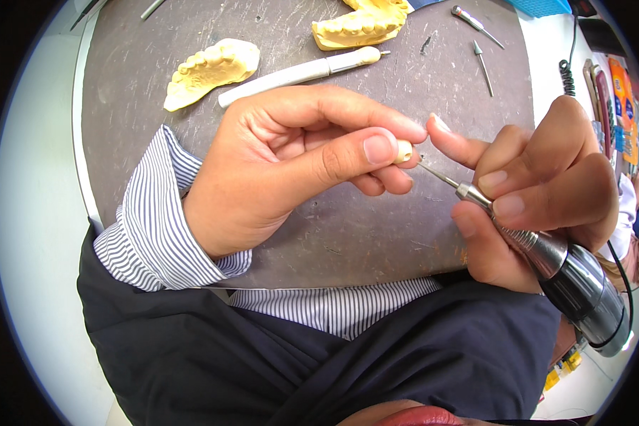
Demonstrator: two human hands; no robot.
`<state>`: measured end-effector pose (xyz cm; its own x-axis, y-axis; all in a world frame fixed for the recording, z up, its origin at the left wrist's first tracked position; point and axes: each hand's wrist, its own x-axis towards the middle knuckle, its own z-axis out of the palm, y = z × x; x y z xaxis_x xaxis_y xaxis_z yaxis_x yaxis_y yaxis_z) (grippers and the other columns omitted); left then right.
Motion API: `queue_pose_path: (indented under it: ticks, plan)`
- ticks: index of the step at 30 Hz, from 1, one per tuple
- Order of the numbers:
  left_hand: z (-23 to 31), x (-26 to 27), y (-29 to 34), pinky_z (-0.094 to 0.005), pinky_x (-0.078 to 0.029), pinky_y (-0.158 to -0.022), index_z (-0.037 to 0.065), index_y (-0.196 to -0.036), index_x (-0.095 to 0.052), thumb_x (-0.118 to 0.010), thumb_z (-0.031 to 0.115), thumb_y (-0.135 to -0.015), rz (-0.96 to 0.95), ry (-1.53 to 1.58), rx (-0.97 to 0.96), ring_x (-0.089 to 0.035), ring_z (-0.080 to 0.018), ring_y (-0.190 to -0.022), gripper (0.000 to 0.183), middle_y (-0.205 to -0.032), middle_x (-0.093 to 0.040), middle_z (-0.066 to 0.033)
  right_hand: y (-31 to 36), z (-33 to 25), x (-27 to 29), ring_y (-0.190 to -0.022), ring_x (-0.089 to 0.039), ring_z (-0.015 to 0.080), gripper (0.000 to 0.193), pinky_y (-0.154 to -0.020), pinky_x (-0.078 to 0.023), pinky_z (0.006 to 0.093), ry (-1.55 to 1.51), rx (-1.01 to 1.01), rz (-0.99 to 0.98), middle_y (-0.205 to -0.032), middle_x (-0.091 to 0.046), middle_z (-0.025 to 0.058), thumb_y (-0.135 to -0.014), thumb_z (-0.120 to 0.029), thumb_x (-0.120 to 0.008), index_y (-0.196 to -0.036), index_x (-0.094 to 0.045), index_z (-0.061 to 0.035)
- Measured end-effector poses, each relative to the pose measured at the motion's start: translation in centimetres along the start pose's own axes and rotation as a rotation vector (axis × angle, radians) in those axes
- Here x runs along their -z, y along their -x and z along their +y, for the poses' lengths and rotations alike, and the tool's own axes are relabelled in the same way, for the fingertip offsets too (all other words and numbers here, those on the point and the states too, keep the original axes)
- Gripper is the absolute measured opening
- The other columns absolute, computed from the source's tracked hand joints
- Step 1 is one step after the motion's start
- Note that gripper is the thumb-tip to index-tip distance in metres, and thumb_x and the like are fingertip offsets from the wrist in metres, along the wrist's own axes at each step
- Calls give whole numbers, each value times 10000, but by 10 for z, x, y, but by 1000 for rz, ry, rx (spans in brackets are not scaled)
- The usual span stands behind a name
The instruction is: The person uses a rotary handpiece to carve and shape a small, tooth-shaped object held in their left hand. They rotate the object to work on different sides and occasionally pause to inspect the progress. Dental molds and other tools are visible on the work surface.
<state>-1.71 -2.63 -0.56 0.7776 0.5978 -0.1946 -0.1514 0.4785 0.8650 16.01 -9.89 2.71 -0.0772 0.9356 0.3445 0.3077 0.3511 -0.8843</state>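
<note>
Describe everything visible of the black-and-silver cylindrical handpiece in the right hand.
The black-and-silver cylindrical handpiece has a glossy black body, a finely ridged, metallic-looking silver nose and a slim silver shaft. It slants from lower right to upper left, shaft foremost. The bare right hand holds it around the nose. The shaft's tip ends at the small, rounded cream piece in the bare left hand; whether they touch, or the shaft is spinning, is unclear.

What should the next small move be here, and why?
Probably ease the bit lightly onto the small cream piece: the left hand pinches that piece between its fingers, and the right hand holds the handpiece with the bit's tip right beside it. Whether they already touch is unclear.
</note>
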Motion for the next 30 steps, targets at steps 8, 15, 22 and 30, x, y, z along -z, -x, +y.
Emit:
queue_pose_path:
  ticks: [8,15,22,30]
  plan:
    - [-2,4,2,-236,-501,-709,-7,-980,-560,-518,58,-837,-9,6,-29,-597,-134,-766,163,-921,-570,-141,-5,8,0,-548,-478,88,351,-812,-484,454,48,197,-136,-759,-400,61,-588,143,-660,-790,-478,-79]
    - [-3,7,3,-248,-503,-730,-14,-988,-558,-516,38,-832,-17,12,-26,-603,-144,-790,170,-941,-567,-152,-13,1,2,-547,-482,87,365,-818,-485,436,22,75,-244,-778,-396,73,-596,151,-649,-830,-468,-63]
    - [-4,13,5,-254,-504,-737,-18,-985,-559,-524,19,-821,-34,-5,-49,-607,-155,-796,172,-942,-568,-158,-11,5,-5,-552,-486,86,365,-815,-489,421,6,108,-224,-782,-397,77,-593,154,-648,-829,-465,-56]
    - [-5,14,7,-252,-502,-733,-20,-981,-560,-521,13,-820,-20,-8,-50,-607,-152,-793,169,-934,-572,-156,-14,1,-7,-552,-487,86,361,-813,-490,423,57,82,-240,-789,-402,81,-588,162,-644,-819,-466,-51]
